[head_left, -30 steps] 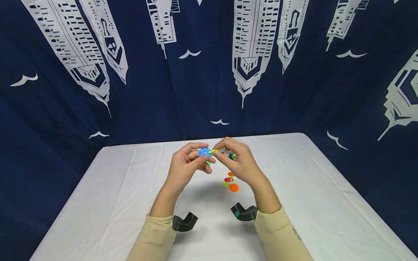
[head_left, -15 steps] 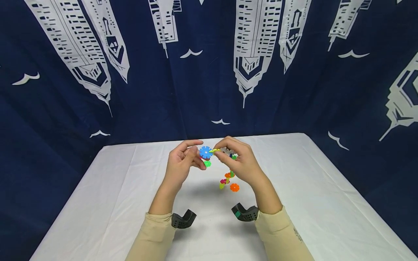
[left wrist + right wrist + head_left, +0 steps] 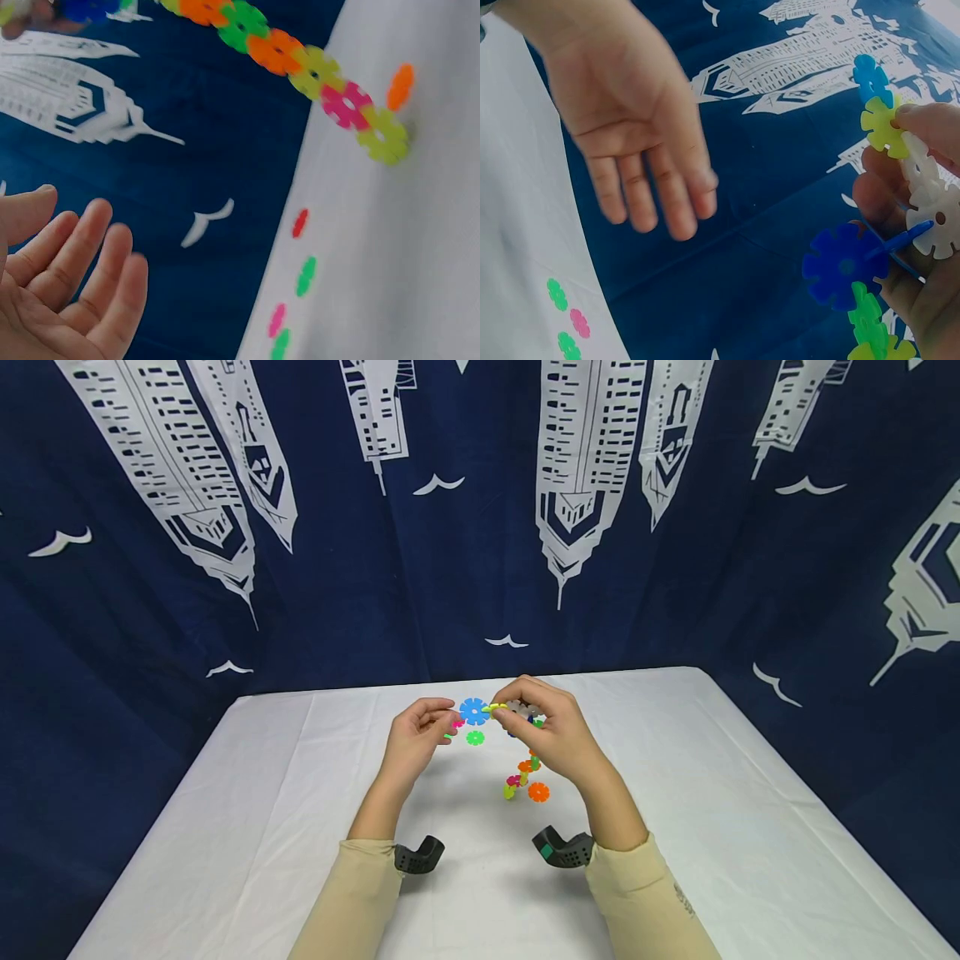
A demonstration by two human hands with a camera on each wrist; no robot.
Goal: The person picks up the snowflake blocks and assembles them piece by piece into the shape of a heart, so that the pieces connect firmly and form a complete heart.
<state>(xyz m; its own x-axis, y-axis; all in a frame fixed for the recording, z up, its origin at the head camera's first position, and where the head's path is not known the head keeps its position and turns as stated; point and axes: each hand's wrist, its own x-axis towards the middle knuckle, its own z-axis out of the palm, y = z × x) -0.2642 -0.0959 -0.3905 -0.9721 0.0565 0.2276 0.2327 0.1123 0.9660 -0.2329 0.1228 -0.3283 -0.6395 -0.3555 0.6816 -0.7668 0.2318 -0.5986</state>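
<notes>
My right hand pinches a yellow plastic snowflake disc between thumb and fingers. It belongs to a chain of interlocked notched discs. A light blue disc sticks out at the chain's upper end, beside the yellow one. White discs and a dark blue disc follow near my palm. Below, the chain hangs in green, orange, yellow and pink, its lowest yellow disc close over the table. My left hand holds nothing, its fingers loosely bent, just left of the light blue disc.
A loose orange disc lies on the white tablecloth beside the chain's lower end. Farther back are loose green, pink and red discs. A dark blue printed curtain hangs behind the table.
My left hand has let go of the light blue disc and drawn back to the left. My right hand keeps its pinch on the chain, whose lower end has swung slightly left.
</notes>
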